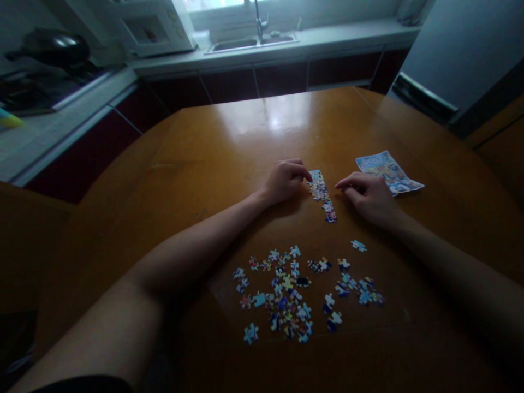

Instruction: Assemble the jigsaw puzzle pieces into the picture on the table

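Observation:
A partly assembled jigsaw puzzle, a narrow strip with an uneven left edge, lies on the wooden table. My left hand is at the strip's upper left, its fingers curled and the index fingertip touching that edge. To the right of the strip is my right hand, apart from it, with the index finger reaching toward it; I see nothing between its finger and thumb. A creased picture sheet lies just beyond the right hand, which covers its lower left part. Nearer to me, loose jigsaw pieces are scattered in a loose heap.
One pale blue piece lies apart, below my right wrist, and another piece sits near the front left. The wooden table has cut-off far corners. Behind it are a counter with a sink, a microwave and a pan.

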{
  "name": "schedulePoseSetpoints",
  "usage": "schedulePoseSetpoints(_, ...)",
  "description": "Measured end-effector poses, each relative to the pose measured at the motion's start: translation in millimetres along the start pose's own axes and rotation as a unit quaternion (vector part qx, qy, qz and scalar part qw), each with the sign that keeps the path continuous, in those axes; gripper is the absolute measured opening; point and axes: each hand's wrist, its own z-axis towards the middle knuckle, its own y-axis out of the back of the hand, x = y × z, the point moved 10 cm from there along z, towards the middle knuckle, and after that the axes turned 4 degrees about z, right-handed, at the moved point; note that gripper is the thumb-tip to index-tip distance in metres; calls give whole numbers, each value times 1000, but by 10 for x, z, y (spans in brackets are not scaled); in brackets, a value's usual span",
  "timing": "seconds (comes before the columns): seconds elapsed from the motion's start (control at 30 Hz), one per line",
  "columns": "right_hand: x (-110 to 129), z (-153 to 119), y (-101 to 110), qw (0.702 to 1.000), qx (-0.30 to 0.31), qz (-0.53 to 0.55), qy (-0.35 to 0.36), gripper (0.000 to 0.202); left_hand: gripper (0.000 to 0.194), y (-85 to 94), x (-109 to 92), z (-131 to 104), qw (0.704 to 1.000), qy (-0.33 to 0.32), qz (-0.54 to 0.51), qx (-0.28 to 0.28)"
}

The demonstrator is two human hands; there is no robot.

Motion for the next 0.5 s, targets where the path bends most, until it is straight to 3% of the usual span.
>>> schedulePoseSetpoints(0.5, -4, 5, -2, 1000, 3, 6, 7, 18, 34, -11, -34, 5, 1000, -11, -2, 3)
